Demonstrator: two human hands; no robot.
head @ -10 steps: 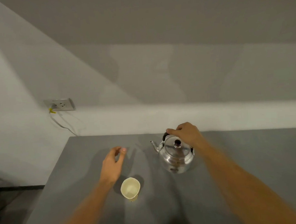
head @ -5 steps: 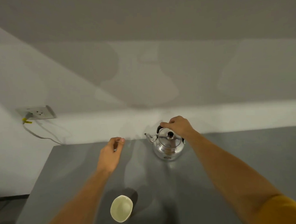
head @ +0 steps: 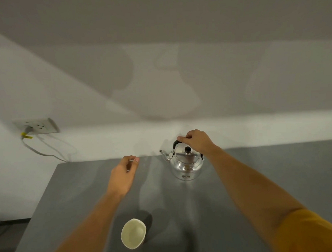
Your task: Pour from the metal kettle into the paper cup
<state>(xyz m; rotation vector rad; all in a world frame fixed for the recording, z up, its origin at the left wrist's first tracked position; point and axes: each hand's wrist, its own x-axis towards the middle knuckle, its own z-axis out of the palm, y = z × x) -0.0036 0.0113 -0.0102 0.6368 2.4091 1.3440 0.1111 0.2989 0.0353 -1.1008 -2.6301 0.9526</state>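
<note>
Right hand (head: 196, 141) apparently gripping metal kettle (head: 186, 163) handle, left hand (head: 122, 176) loosely curled, empty, paper cup (head: 133, 233) nearer.

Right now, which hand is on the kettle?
The right hand, closed on the black handle of the metal kettle. The left hand hovers empty over the table, touching nothing.

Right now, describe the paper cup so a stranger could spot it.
Start at the grey table. Near its front edge, closer than the metal kettle, stands the paper cup. It is small, cream, open-topped and untouched by either hand.
</note>
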